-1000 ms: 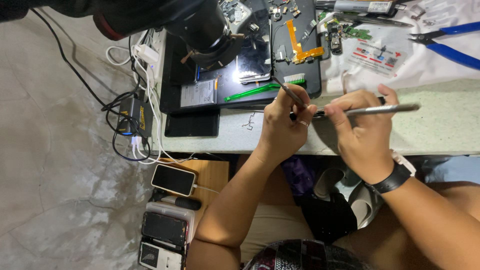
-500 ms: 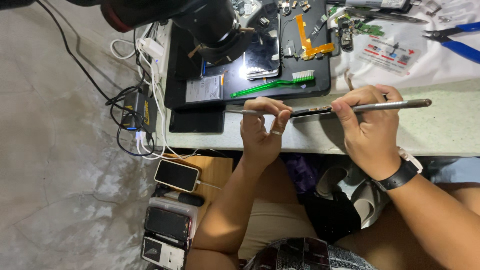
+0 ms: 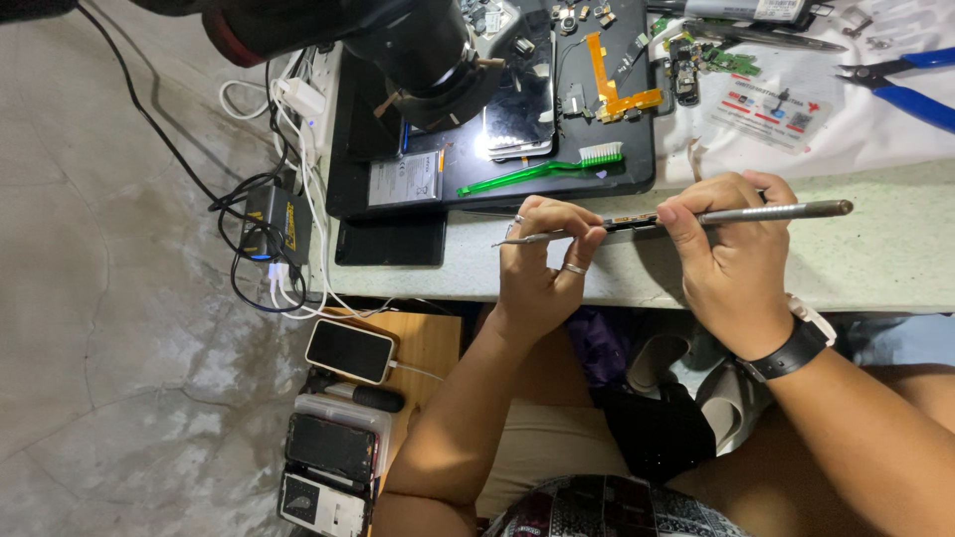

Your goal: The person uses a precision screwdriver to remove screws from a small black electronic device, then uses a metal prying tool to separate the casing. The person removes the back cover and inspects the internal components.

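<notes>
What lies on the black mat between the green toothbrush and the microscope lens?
In the head view, a phone with a lit, glaring screen lies between the green toothbrush and the microscope lens, on the black mat.

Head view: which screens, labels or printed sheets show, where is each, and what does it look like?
Phone: on the wooden stool below the bench, dark screen, white edge.
Lit screen: on the black mat, under the microscope, glaring white.
Battery label: mat's near-left corner, grey rectangle.
Printed sheet: white, bench top right, red and blue marks.
</notes>
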